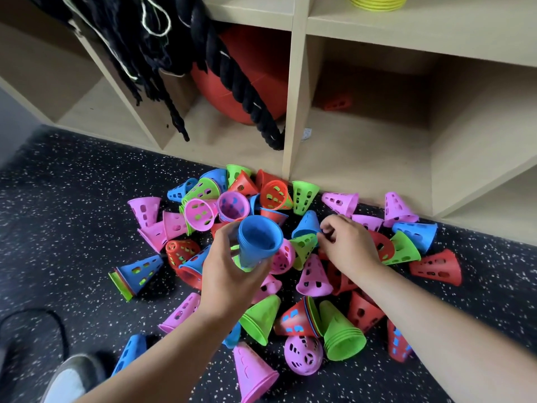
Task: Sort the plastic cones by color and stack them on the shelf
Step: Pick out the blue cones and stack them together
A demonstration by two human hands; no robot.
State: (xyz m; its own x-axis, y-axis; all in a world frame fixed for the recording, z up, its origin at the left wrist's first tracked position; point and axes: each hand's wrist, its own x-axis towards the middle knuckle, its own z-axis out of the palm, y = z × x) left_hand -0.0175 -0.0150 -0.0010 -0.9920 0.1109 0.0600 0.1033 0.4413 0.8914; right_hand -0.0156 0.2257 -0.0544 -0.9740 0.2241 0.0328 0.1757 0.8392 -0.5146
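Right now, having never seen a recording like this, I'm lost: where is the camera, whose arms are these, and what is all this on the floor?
There is no machine here. A person works with bare hands, and the single camera sits on their head, looking forward and down, so both arms enter from the bottom edge. The left hand grips a nested stack of blue cones, its open end toward the camera. The right hand reaches into the pile with curled fingers at a lying blue cone; whether it grips it I cannot tell. Pink, green, red and blue cones lie scattered on the speckled floor before a wooden shelf. The shelf holds a red ball, black rope, one red cone and a yellow stack.
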